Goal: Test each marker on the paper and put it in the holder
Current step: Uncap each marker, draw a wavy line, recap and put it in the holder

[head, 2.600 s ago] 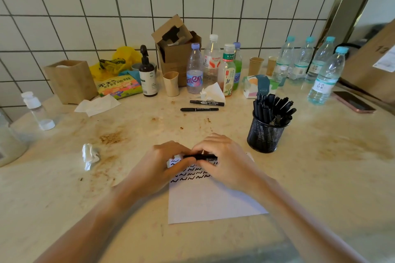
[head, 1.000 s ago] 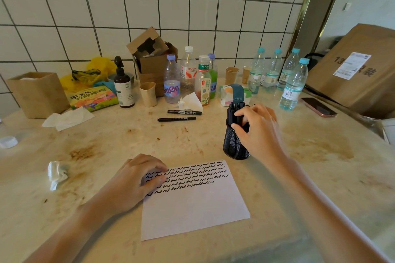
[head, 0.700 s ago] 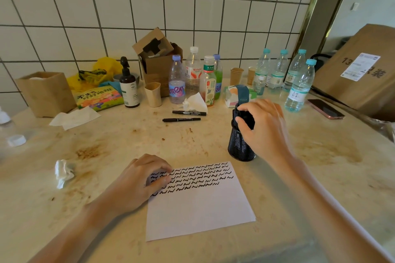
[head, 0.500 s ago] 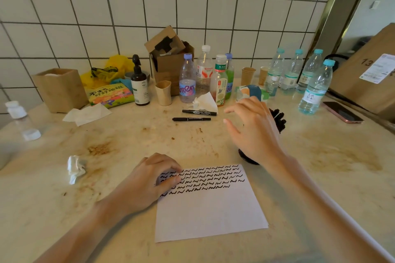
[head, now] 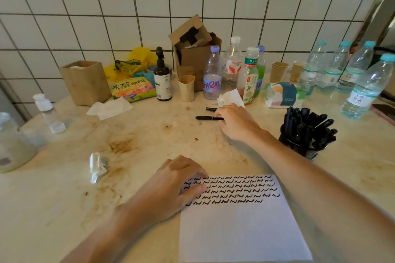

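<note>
A white tiled wall stood behind a stained, pale table [head: 64,209] crowded with bottles along its far edge. Low in the frame lay the paper [head: 239,226], its top filled with rows of black squiggles, so most of the testing looked done. The mesh holder [head: 299,147] at centre right was packed with black markers. Two markers remained on the table above centre: the nearer marker [head: 206,117] and the farther marker [head: 210,109] just behind it. The right hand [head: 237,124] reached over them, fingers curled at the nearer one's end, though whether it gripped it yet could not be told. The left hand [head: 171,186] rested loosely curled on the paper's upper left corner, pinning it down and holding nothing.
</note>
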